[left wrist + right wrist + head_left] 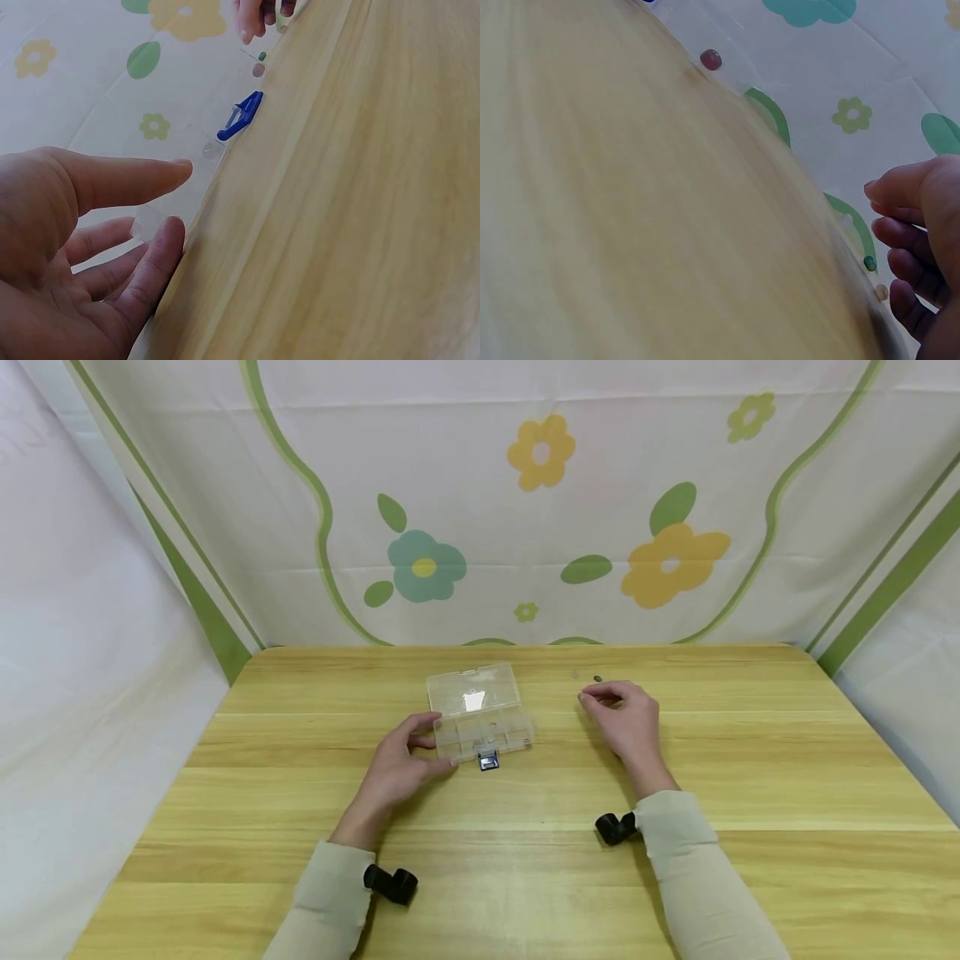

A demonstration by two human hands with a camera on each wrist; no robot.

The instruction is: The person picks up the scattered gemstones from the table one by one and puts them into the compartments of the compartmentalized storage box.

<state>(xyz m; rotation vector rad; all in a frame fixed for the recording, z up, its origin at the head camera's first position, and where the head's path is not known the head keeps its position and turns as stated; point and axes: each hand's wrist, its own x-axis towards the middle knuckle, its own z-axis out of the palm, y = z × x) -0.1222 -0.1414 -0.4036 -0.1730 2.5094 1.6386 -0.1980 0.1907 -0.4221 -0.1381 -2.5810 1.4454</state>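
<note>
A clear plastic compartment box [483, 735] stands on the table with its lid [468, 689] laid back and its blue latch [488, 761] hanging at the front. My left hand [401, 764] grips the box's left end, thumb at the front corner and fingers behind. A dark red bead [711, 60] shows through the box's right part. To the right of the box, my right hand [626, 718] is raised with thumb and index finger pinched together. A tiny dark spot at those fingertips looks like a small bead, mostly hidden. Beyond this hand lies a dark green bead [597, 678].
A clear bead [575, 674] lies left of the green one, and a tan bead [882, 292] appears beside the green one in the right wrist view. The wooden table [480, 860] ends at a flowered cloth [480, 527] behind. Black wrist cameras sit on both sleeves.
</note>
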